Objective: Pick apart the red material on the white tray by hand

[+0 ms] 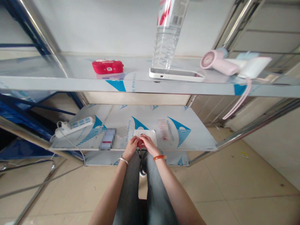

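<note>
My left hand (132, 146) and my right hand (148, 144) meet at the front edge of the lower shelf, fingers bent and pinched. Between them is a small tangle of red cord (141, 144), partly covered by the fingers. Under and behind the hands lies a white sheet (152, 135), perhaps a paper or flat bag. To its right rests a clear packet (163, 129) with reddish content too small to make out. A pixelated, phone-like rectangle (108, 139) lies left of my left hand.
A white power strip (74, 127) with a plugged-in cable sits at the lower shelf's left. On the upper shelf (77, 82) are a red case (107, 67), a clear water bottle (167, 40), a white-cased phone (177, 75) and a pink handheld fan (219, 62) with a hanging strap.
</note>
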{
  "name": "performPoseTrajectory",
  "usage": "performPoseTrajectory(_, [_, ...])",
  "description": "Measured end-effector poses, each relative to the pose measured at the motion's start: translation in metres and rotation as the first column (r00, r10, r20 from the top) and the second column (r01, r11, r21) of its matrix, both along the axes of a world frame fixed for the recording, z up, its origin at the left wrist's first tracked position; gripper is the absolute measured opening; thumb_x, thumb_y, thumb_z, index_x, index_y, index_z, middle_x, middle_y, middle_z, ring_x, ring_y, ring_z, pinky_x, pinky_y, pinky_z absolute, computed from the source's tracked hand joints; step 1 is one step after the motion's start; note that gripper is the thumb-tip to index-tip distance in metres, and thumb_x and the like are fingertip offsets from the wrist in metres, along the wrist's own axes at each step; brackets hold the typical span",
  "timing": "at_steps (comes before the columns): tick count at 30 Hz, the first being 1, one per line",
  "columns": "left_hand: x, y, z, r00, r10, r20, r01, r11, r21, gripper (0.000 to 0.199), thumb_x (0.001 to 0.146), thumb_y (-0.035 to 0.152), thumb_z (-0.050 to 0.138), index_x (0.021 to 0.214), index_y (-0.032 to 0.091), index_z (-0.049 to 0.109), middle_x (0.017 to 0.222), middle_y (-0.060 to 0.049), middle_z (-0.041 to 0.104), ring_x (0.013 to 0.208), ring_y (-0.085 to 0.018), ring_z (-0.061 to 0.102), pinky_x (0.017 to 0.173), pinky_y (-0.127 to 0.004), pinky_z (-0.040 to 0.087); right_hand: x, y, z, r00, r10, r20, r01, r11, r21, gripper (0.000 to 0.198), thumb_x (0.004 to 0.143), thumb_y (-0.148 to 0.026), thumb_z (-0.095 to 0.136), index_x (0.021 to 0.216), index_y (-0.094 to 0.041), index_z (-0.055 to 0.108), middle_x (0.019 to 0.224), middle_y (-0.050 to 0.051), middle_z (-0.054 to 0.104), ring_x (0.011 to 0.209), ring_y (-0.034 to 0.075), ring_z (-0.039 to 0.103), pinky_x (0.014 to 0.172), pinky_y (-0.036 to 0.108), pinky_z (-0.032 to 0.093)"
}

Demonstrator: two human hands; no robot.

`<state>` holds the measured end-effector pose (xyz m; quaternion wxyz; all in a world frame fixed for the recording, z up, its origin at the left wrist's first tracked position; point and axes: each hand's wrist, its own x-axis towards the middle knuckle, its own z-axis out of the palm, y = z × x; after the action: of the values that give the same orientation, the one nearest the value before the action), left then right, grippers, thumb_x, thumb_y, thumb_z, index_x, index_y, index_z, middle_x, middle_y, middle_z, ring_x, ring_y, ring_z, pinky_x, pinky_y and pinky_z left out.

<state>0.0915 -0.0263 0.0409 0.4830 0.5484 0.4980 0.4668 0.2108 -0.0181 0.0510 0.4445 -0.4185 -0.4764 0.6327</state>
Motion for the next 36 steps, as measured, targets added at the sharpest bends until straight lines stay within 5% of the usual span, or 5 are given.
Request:
performPoseTrajectory(5, [0.003, -0.004, 0.001, 0.988, 0.044, -0.146, -0.034, 0.997, 0.066, 0.022, 0.083, 0.036, 0.04, 0.07, 0.018, 0.046, 0.061, 0.003, 0.046, 0.059, -0.011, 0.045, 0.058, -0.022, 0.037, -0.002, 0.002, -0.009, 0.989, -0.011, 0.147, 0.005, 0.999, 0.041, 0.027, 0.081, -0.047, 0.051, 0.074, -0.021, 0.046, 0.061, -0.004, 0.048, 0.051, 0.012, 0.05, 0.045, 0.022, 0.039])
performPoseTrajectory(9, [0.004, -0.013, 0.005, 0.912, 0.149, -0.381, -0.096, 0.983, 0.155, 0.022, 0.089, 0.028, 0.036, 0.071, 0.019, 0.044, 0.063, 0.001, 0.051, 0.06, -0.012, 0.051, 0.059, -0.022, 0.036, -0.005, 0.006, -0.02, 0.934, -0.14, 0.33, 0.033, 0.951, 0.309, 0.025, 0.087, -0.036, 0.043, 0.066, -0.021, 0.043, 0.057, -0.003, 0.044, 0.052, 0.012, 0.046, 0.049, 0.023, 0.036])
performPoseTrajectory(19, [0.009, -0.019, 0.014, 0.374, 0.293, -0.88, -0.134, 0.956, 0.262, 0.025, 0.096, 0.025, 0.031, 0.09, 0.014, 0.053, 0.075, -0.01, 0.066, 0.072, -0.02, 0.065, 0.062, -0.025, 0.039, -0.006, -0.006, -0.013, 0.658, -0.504, 0.56, 0.084, 0.788, 0.61, 0.016, 0.089, -0.025, 0.045, 0.078, -0.02, 0.054, 0.071, 0.001, 0.056, 0.064, 0.015, 0.053, 0.059, 0.023, 0.036])
performPoseTrajectory(23, [0.004, -0.015, 0.012, 0.359, 0.303, -0.883, -0.048, 0.951, 0.307, 0.025, 0.097, 0.024, 0.031, 0.089, 0.016, 0.054, 0.076, -0.009, 0.066, 0.076, -0.02, 0.065, 0.068, -0.026, 0.041, -0.006, -0.005, -0.01, 0.64, -0.553, 0.533, 0.092, 0.744, 0.662, 0.009, 0.086, -0.023, 0.052, 0.083, -0.021, 0.061, 0.089, 0.003, 0.058, 0.073, 0.015, 0.056, 0.065, 0.024, 0.042])
performPoseTrajectory(36, [-0.015, 0.014, 0.011, 0.445, 0.273, -0.853, 0.129, 0.923, 0.363, 0.025, 0.092, 0.024, 0.037, 0.105, 0.019, 0.058, 0.106, -0.011, 0.063, 0.1, -0.024, 0.057, 0.084, -0.033, 0.041, 0.008, 0.042, -0.017, 0.695, -0.304, 0.651, -0.086, 0.864, 0.496, 0.037, 0.077, -0.024, 0.069, 0.114, -0.026, 0.066, 0.126, 0.008, 0.052, 0.111, 0.021, 0.054, 0.097, 0.033, 0.041])
